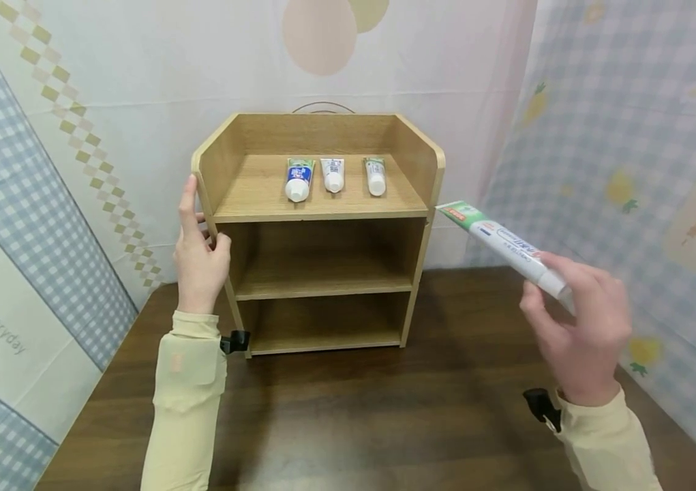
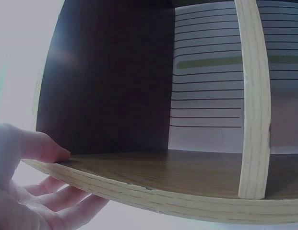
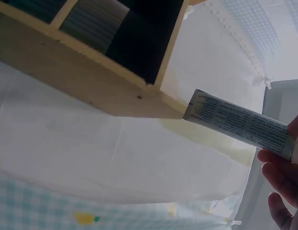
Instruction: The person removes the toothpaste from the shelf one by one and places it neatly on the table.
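Note:
A small wooden shelf [image 1: 323,217] with three levels stands on the table. My left hand [image 1: 202,262] holds its left side panel; in the left wrist view the thumb [image 2: 45,147] lies on the inner face and the other fingers are outside. Right of the shelf, my right hand [image 1: 589,320] pinches a white and green toothpaste tube [image 1: 507,245] near its cap end, its flat end pointing toward the shelf. Printed small text covers the tube's [image 3: 240,122] other face in the right wrist view. On the top level lie a blue-labelled tube [image 1: 299,179], a small white tube [image 1: 333,174] and a white-green tube [image 1: 375,176].
The brown wooden table [image 1: 348,416] reaches forward from the shelf. Patterned cloth [image 1: 421,61] hangs behind, with checked cloth [image 1: 605,136] at the right and left. Raised side panels and a back board edge the top level. The middle board [image 1: 323,279] and bottom board [image 1: 323,341] hold no tubes.

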